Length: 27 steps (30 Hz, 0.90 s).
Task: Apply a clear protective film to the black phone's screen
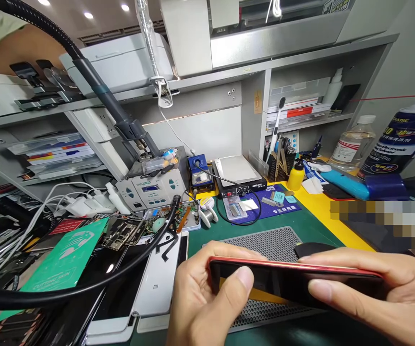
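Note:
A smartphone [279, 278] with a red edge and a dark glossy face is held sideways between both hands, tilted so that its long edge faces up. My left hand [207, 298] grips its left end, thumb on the dark face and fingers behind. At the right end, my right hand [384, 288] is closed round it the same way. Below the phone lies a grey perforated pad [261, 242] on a green mat [315, 230]. A black rounded object [315, 249] shows just behind the phone, partly hidden by it and my right hand.
A grey station with a display [153, 190] stands at the back left. Its black hose [85, 293] loops across white phones [153, 288] and circuit boards [121, 233]. A solder spool [208, 216], yellow bottle [295, 175] and spray can [398, 139] stand behind.

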Each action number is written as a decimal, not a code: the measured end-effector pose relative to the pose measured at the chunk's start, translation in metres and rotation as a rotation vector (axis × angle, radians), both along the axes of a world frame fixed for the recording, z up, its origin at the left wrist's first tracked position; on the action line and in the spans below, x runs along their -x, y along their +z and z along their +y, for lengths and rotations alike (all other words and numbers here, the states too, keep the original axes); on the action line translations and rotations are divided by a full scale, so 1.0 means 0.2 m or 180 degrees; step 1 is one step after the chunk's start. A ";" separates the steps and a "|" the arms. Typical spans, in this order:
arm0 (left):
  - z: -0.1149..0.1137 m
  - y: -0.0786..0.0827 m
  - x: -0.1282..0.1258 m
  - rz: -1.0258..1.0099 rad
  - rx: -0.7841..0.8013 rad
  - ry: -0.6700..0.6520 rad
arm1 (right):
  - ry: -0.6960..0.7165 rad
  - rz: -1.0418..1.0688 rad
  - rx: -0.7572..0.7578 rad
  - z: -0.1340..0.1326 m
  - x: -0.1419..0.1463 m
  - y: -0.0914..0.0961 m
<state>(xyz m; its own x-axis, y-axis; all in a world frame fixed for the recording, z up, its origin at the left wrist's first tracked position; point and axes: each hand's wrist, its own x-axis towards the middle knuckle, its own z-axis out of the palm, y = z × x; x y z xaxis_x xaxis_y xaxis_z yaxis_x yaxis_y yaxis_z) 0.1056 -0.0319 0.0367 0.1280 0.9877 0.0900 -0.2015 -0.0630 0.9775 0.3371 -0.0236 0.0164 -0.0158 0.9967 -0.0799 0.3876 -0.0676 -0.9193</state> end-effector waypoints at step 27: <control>0.00 0.00 0.01 -0.0042 0.0310 0.0215 | -0.0090 -0.0603 -0.1787 -0.03 0.03 -0.03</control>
<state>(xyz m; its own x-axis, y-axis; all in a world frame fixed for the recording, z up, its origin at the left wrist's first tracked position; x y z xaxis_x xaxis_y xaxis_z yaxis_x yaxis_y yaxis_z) 0.1033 -0.0313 0.0362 0.0601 0.9982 -0.0055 -0.2128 0.0182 0.9769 0.3308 -0.0299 0.0101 -0.0256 0.8872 0.4608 0.5536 0.3963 -0.7324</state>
